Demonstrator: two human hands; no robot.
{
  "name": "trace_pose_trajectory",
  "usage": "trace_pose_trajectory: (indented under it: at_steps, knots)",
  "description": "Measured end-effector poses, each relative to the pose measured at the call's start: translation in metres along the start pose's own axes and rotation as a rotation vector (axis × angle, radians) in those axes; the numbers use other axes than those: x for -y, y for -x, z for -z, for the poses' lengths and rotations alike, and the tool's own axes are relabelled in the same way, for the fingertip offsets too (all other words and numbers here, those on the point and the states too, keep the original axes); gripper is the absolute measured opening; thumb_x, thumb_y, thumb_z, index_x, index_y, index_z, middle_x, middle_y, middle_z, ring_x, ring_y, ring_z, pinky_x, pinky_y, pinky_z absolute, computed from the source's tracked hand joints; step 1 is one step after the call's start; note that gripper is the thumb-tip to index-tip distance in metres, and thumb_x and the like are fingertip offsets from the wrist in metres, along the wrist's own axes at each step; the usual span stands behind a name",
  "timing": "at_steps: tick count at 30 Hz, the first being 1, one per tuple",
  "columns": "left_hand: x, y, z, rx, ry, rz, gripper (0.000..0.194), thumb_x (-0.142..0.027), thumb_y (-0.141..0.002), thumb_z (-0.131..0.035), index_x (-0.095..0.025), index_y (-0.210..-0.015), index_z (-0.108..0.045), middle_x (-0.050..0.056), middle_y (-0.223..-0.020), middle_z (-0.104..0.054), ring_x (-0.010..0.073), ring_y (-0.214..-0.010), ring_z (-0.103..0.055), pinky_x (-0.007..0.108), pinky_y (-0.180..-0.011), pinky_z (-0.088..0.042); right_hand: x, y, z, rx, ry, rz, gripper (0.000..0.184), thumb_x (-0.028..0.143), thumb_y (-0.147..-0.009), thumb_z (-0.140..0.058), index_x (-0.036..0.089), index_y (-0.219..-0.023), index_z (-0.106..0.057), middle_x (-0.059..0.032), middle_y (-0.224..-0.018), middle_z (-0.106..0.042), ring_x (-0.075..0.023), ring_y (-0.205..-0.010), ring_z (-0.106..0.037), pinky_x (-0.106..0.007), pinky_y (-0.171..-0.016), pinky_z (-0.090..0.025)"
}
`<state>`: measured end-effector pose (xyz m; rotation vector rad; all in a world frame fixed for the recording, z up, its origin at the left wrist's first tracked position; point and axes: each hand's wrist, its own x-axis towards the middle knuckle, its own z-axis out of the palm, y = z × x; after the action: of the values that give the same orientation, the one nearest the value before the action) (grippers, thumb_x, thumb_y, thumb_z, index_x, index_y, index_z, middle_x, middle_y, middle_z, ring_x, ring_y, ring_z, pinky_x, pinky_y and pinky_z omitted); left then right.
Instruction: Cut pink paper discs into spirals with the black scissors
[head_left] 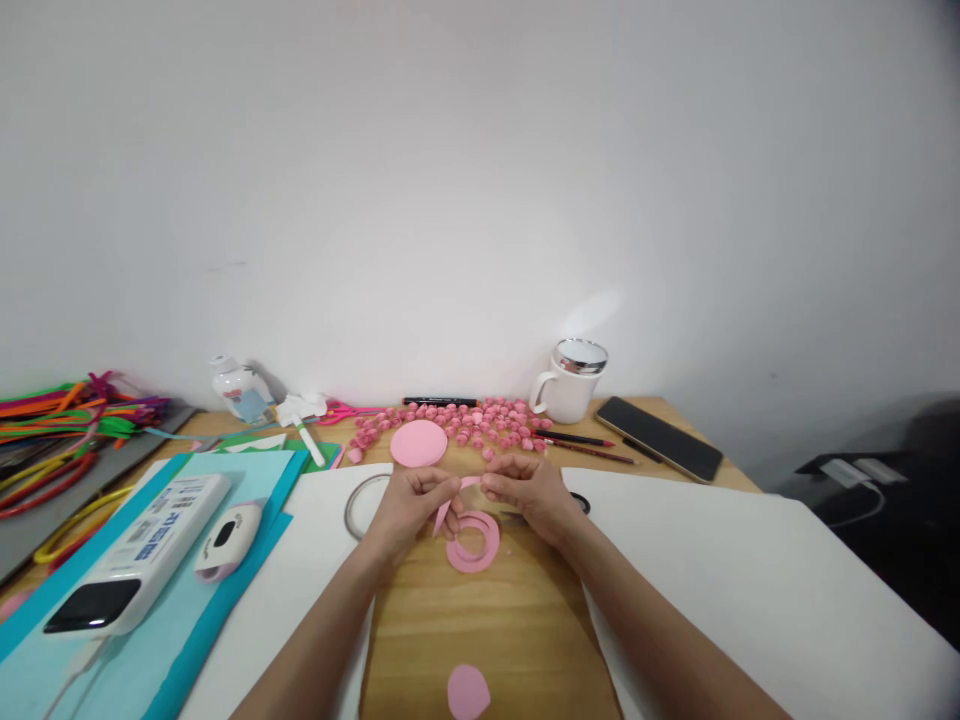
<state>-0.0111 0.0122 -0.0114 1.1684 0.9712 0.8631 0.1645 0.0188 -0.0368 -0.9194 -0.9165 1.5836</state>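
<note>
Over the middle of the table, my left hand (417, 500) pinches a pink paper strip (441, 518) between thumb and fingers. Part of the strip spans the small gap to my right hand (536, 492), whose thumb and forefinger are closed on its other end. Below the fingertips hangs or lies a pink paper spiral (492, 550); whether it joins the strip is unclear. A black loop (580, 502) and a short dark blade (513, 518) show around my right hand, apparently scissors, mostly hidden. A pink paper piece (469, 692) lies near the front edge.
Behind my hands lie a stack of pink paper circles (418, 443) and many small pink paper rolls (495, 418). A white mug (574, 382), pencils (585, 440) and a phone (660, 438) are at right. A power bank (142, 550) rests on blue paper at left; white sheets (675, 560) flank the wood.
</note>
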Motion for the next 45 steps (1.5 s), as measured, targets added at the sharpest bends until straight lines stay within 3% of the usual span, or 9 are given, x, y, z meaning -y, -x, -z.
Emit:
trace_pose_trajectory:
  at_steps: [6,14,30,45]
  knots:
    - [0.001,-0.0004,0.0008,-0.002,-0.009,0.005,0.03,-0.039,-0.071,-0.062,-0.011,-0.06,-0.061,0.002,-0.044,-0.061,0.0088,-0.036,-0.053,0.017,-0.036,-0.036,0.0002,-0.0001,-0.0011,-0.025,-0.005,0.0,0.021,0.025,-0.048,-0.08,0.014,-0.062,-0.068,0.0004,-0.057,-0.063,-0.0099,-0.053,-0.055,-0.024,-0.058,-0.046]
    - [0.0026,-0.0001,0.0021,-0.036,0.013,0.008,0.029,-0.04,-0.069,-0.063,-0.012,-0.062,-0.061,0.002,-0.048,-0.062,0.0096,-0.038,-0.054,0.017,-0.038,-0.036,0.0008,0.0006,-0.0011,0.032,-0.05,-0.021,0.024,0.024,-0.049,-0.08,0.016,-0.07,-0.071,-0.0021,-0.068,-0.067,-0.0129,-0.066,-0.06,-0.027,-0.071,-0.047]
    - [-0.0038,0.001,-0.002,0.002,-0.009,0.017,0.031,-0.039,-0.069,-0.063,-0.011,-0.056,-0.061,0.002,-0.042,-0.06,0.0078,-0.033,-0.05,0.017,-0.035,-0.034,0.0,0.0012,-0.0005,0.002,-0.011,-0.009,0.021,0.024,-0.05,-0.079,0.015,-0.063,-0.066,0.0012,-0.058,-0.064,-0.009,-0.053,-0.055,-0.022,-0.057,-0.045]
    - [-0.0006,0.0009,0.0013,-0.037,0.022,0.006,0.027,-0.038,-0.069,-0.064,-0.012,-0.06,-0.062,0.001,-0.045,-0.061,0.0088,-0.038,-0.054,0.016,-0.038,-0.036,-0.002,-0.0017,0.0018,0.02,-0.053,-0.014,0.023,0.024,-0.052,-0.079,0.015,-0.071,-0.07,-0.0014,-0.065,-0.067,-0.0108,-0.06,-0.06,-0.026,-0.067,-0.047]
